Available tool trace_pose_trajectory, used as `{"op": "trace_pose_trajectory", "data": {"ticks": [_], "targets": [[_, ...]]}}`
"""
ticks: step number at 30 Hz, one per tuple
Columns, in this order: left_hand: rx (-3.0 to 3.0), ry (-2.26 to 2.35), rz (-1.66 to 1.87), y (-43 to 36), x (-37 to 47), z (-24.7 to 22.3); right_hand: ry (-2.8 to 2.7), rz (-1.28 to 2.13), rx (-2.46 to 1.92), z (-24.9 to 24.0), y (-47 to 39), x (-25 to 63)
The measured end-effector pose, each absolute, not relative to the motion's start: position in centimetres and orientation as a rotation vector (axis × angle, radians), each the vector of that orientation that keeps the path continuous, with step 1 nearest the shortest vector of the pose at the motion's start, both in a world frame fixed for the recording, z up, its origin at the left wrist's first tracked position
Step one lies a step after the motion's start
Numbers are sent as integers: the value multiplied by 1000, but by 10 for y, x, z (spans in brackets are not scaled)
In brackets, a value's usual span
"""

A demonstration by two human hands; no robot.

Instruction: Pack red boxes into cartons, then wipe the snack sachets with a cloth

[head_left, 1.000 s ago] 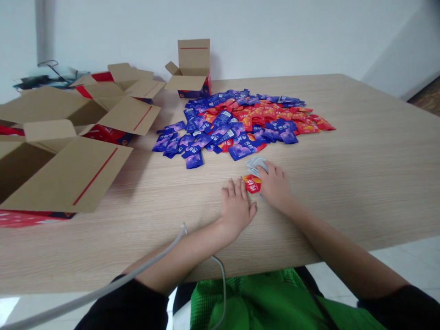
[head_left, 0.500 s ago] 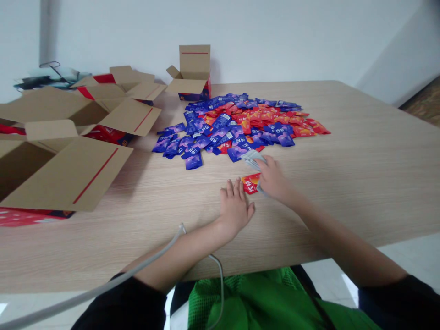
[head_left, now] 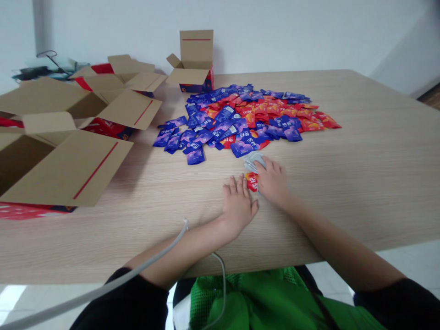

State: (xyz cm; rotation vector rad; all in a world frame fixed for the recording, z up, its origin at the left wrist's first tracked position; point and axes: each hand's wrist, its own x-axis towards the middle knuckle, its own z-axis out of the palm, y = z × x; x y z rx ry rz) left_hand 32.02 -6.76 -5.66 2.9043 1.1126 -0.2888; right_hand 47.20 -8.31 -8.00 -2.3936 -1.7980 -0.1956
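Note:
My left hand lies flat on the table, fingers apart, its fingertips beside a red packet. My right hand has its fingers on a small bunch of grey-white packets, just behind the red one, and partly covers the red packet's right side. Beyond both hands spreads a pile of blue packets and red packets, lying loosely over one another. How many grey-white packets there are cannot be made out.
Open cardboard boxes with raised flaps stand along the left. Another open box stands behind the pile. A grey cable crosses over my left forearm. The wooden table's front edge runs close to my body.
My right hand has shifted slightly and now covers more of the red packet. The grey-white packets sit lower and more spread out. The view has tilted a little; my left hand stays flat.

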Motion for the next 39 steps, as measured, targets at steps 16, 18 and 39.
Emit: {"op": "trace_pose_trajectory", "data": {"ticks": [16,18,39], "targets": [[2905,1119,-282,-68,319,-56,-1695,-159,-2335,-76,-103,519],[2912,1116,-279,-68,319,-57,-1672,-188,-2243,-65,-93,509],[2912,1098,-272,-68,318,-57,-1774,-137,-2363,-86,-98,495]]}}
